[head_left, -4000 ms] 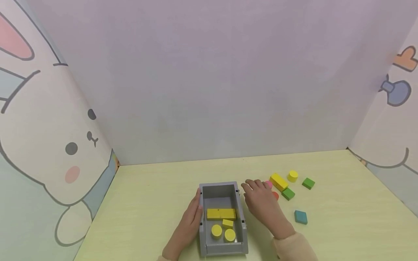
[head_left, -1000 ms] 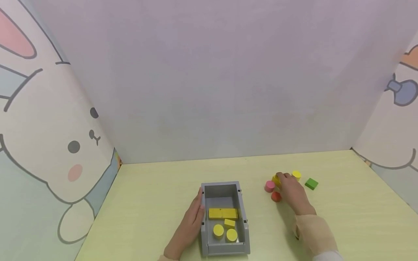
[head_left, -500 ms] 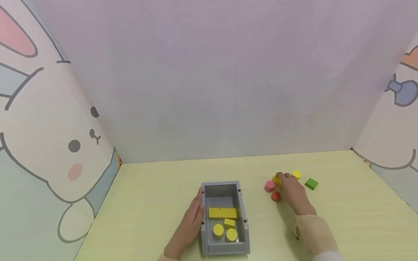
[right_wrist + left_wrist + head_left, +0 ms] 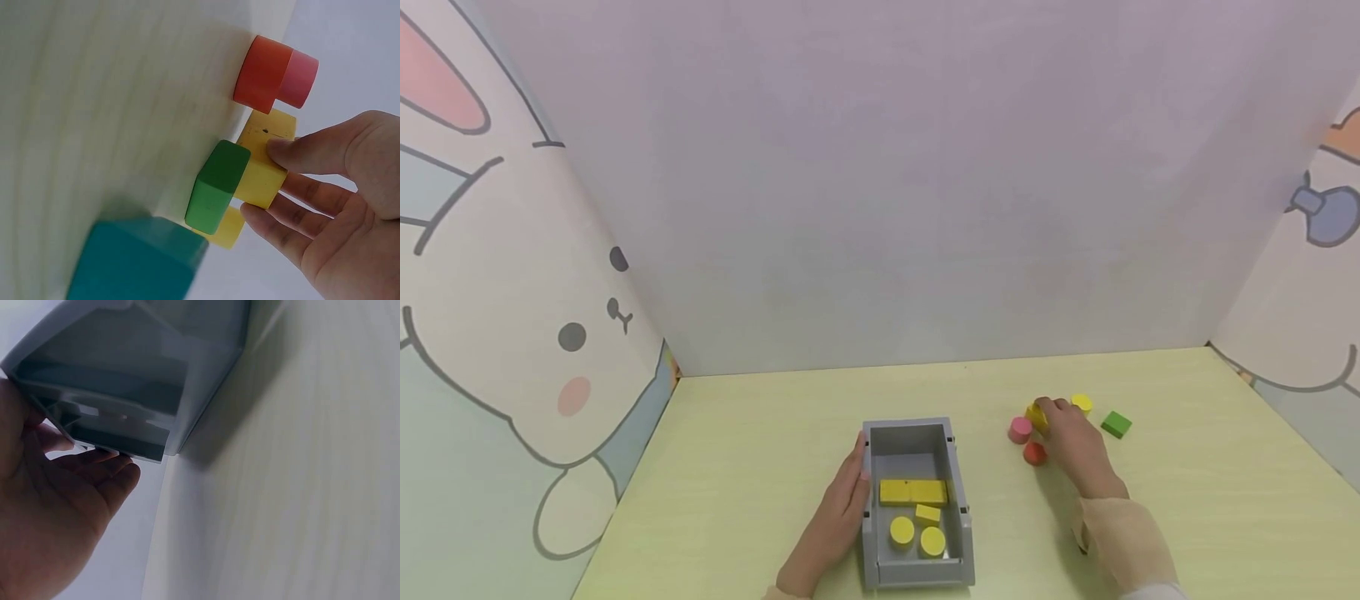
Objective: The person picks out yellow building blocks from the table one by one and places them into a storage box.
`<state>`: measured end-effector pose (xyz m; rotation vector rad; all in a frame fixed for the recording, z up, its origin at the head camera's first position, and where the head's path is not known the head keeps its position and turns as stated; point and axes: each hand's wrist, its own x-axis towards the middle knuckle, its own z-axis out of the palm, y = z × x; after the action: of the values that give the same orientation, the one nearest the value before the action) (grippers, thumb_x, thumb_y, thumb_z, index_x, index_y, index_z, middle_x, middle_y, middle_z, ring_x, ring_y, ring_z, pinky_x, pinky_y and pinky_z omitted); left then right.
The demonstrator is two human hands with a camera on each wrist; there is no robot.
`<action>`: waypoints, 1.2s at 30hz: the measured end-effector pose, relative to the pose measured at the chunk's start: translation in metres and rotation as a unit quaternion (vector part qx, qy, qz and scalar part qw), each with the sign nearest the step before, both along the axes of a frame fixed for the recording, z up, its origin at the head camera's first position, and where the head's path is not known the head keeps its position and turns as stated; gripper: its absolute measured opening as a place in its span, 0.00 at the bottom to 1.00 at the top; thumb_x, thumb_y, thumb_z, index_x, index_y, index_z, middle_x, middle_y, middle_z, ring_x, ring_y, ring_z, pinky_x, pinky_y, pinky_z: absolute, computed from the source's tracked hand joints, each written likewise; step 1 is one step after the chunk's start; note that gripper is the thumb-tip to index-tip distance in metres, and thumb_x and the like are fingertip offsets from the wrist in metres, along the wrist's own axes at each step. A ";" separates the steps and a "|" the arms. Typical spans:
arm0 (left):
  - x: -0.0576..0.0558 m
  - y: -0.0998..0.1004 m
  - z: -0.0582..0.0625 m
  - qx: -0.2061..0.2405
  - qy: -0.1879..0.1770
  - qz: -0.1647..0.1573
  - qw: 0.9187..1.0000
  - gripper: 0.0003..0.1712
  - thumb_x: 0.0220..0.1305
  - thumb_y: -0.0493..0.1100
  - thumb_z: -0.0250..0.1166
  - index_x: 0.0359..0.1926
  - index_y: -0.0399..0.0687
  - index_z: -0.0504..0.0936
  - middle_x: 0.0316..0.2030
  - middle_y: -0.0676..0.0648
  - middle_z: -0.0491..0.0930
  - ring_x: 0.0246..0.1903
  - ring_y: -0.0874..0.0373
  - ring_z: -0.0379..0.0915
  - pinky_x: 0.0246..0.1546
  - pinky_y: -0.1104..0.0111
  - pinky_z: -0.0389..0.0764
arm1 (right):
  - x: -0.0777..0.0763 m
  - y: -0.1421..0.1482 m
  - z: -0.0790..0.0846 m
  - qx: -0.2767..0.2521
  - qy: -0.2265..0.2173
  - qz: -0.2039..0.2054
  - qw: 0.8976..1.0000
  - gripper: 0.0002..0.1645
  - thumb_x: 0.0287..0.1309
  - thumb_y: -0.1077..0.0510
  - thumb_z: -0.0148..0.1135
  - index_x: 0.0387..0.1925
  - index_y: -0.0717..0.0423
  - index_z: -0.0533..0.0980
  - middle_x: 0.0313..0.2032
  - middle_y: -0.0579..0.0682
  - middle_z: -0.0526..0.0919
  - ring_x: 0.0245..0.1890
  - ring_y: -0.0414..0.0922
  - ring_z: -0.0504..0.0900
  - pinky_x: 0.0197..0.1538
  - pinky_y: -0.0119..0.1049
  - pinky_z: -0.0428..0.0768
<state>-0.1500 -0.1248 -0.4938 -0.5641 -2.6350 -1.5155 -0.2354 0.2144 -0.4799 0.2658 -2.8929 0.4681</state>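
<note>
A grey box [image 4: 920,575] stands on the table, holding several yellow blocks, two of them round. My left hand [image 4: 838,504] lies along its left wall with fingers fairly straight; the left wrist view has the fingertips at the box's edge. My right hand [image 4: 1075,442] pinches a yellow rectangular block [image 4: 259,181], thumb on one side and fingers on the other. Against that block sits a green block [image 4: 219,181], hidden by the hand in the head view. Left of the hand are a pink cylinder [image 4: 1019,430] and a red round block [image 4: 1034,453].
Beyond the right hand stand a yellow cylinder [image 4: 1081,404] and a second green block [image 4: 1116,424]. A teal block [image 4: 134,259] shows close up in the right wrist view; the right arm covers it in the head view. Walls surround the table [image 4: 775,425].
Since four seconds ago my right hand has moved right, from beside the box to the yellow rectangular block. It has stayed there over the last second. The left hand keeps its place at the box.
</note>
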 end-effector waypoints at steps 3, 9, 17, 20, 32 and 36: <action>0.000 0.000 0.000 0.001 0.002 -0.001 1.000 0.29 0.74 0.47 0.36 0.71 0.48 0.41 0.71 0.46 0.44 0.68 0.55 0.39 0.67 0.50 0.52 | 0.001 0.000 0.000 -0.001 0.009 0.002 1.000 0.26 0.43 0.69 0.65 0.48 0.69 0.70 0.41 0.70 0.76 0.39 0.62 0.74 0.36 0.59 0.82; 0.000 0.001 0.000 -0.002 0.005 0.000 1.000 0.29 0.74 0.47 0.36 0.71 0.47 0.41 0.71 0.45 0.44 0.68 0.55 0.39 0.67 0.50 0.52 | 0.003 -0.001 0.002 -0.001 0.033 0.007 0.999 0.28 0.40 0.69 0.67 0.47 0.69 0.70 0.41 0.69 0.76 0.37 0.62 0.73 0.34 0.58 0.82; -0.001 0.000 -0.001 -0.001 0.003 0.000 1.000 0.29 0.74 0.48 0.36 0.71 0.48 0.40 0.71 0.45 0.44 0.68 0.55 0.39 0.67 0.50 0.52 | 0.005 -0.004 0.008 -0.002 0.043 0.005 0.999 0.29 0.37 0.73 0.64 0.48 0.68 0.70 0.41 0.69 0.76 0.36 0.61 0.73 0.33 0.56 0.81; -0.001 0.000 -0.001 0.000 0.004 -0.001 1.000 0.30 0.74 0.49 0.35 0.71 0.48 0.40 0.71 0.45 0.44 0.68 0.55 0.39 0.67 0.50 0.52 | 0.006 -0.005 0.012 -0.002 0.050 0.003 0.999 0.28 0.37 0.75 0.62 0.47 0.68 0.70 0.42 0.69 0.76 0.36 0.61 0.73 0.33 0.56 0.81; -0.001 0.000 -0.002 0.001 0.007 -0.003 1.000 0.30 0.73 0.50 0.34 0.71 0.47 0.40 0.71 0.45 0.44 0.68 0.55 0.39 0.67 0.50 0.52 | 0.018 -0.018 0.020 -0.001 0.100 0.022 0.995 0.30 0.33 0.80 0.59 0.46 0.66 0.72 0.41 0.66 0.78 0.36 0.60 0.73 0.37 0.54 0.82; -0.001 0.000 -0.002 0.003 0.007 -0.004 1.000 0.30 0.73 0.50 0.34 0.71 0.48 0.40 0.71 0.45 0.44 0.68 0.55 0.39 0.67 0.50 0.52 | 0.023 -0.023 0.021 -0.004 0.128 0.034 0.991 0.32 0.29 0.81 0.58 0.45 0.66 0.73 0.40 0.65 0.79 0.36 0.60 0.74 0.35 0.52 0.82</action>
<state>-0.1512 -0.1244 -0.4958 -0.5839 -2.6204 -1.5164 -0.2126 0.1915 -0.4585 0.3941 -2.6393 0.4216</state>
